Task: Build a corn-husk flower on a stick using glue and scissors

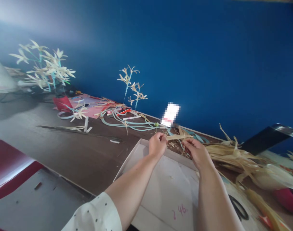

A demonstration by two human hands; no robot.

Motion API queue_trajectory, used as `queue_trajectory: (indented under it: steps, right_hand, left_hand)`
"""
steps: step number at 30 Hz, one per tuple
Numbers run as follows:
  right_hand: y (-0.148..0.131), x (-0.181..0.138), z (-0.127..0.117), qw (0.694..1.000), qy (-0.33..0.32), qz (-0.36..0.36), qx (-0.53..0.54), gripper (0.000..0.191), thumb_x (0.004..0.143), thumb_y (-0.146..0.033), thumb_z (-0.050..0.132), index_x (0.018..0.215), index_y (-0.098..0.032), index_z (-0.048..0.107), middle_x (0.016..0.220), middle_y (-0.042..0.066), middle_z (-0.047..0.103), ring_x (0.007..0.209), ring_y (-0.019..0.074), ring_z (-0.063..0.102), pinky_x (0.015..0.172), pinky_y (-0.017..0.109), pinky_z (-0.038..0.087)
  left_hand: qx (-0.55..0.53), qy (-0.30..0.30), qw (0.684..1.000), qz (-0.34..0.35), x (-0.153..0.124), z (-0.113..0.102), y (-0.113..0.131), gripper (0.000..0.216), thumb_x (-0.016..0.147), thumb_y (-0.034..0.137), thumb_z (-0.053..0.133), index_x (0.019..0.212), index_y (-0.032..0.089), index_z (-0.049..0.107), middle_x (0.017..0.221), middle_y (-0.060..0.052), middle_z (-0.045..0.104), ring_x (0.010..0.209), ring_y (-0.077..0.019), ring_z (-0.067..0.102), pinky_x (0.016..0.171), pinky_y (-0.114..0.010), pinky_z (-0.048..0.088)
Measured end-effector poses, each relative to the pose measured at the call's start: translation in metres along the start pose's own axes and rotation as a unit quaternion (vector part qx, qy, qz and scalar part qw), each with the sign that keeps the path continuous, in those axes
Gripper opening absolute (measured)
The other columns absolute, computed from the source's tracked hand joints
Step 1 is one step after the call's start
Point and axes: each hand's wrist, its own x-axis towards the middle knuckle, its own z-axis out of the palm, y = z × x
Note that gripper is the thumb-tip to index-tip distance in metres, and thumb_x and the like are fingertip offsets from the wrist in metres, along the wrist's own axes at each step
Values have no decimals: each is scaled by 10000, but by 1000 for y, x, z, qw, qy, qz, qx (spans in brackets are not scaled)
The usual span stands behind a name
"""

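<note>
My left hand [158,146] is closed, pinching one end of a pale strip of dried corn husk [177,137]. At the strip's other end, the fingers of my right hand [196,151] are closed on it, so it stretches level between both hands. Both hands are over the far edge of a shallow white box [170,189] with handwritten marks. Small husk scraps [173,146] lie just beyond that edge, between the hands. To the right of my right hand spreads a heap of dried corn husks [223,152].
Looped pale-blue cords [122,123] lie left of my hands, near a phone [170,114] leaning at the wall. Husk flowers stand in a red pot [62,103], with more flower stems [137,96] by the blue wall. Scissors [238,207] rest at the lower right.
</note>
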Motion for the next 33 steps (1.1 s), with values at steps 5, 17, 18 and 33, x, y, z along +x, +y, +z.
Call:
queue_trajectory:
  steps: [5,17,18,33]
  right_hand:
    - [0,-2,6,990,-27,34,133,414,612,-404,765,949,-189,659,848,31,683,725,164,627,639,259,489]
    - [-8,-7,8,983,-13,56,173,424,562,-344,807,941,-186,702,914,31,689,725,137,616,593,218,482]
    - [-7,-6,8,984,-13,54,172,425,566,-350,800,946,-188,703,929,33,687,732,141,617,596,222,485]
    - [-11,-10,14,932,43,-4,-361,316,797,-382,507,1027,-278,698,917,37,694,850,220,620,721,299,426]
  left_hand:
    - [-3,6,1000,7,1,-1,-1,216,839,271,471,705,186,618,689,2,662,623,-122,557,607,-228,371]
    - [4,0,1000,1,1,-2,1,217,842,271,470,710,189,621,693,-4,665,622,-127,558,606,-228,371]
    - [4,-1,1000,0,1,-2,1,223,846,278,468,710,190,620,691,-4,665,615,-127,557,604,-228,372]
    - [87,70,994,9,3,-8,-8,214,880,321,442,838,220,626,836,-39,677,740,-163,606,679,-249,403]
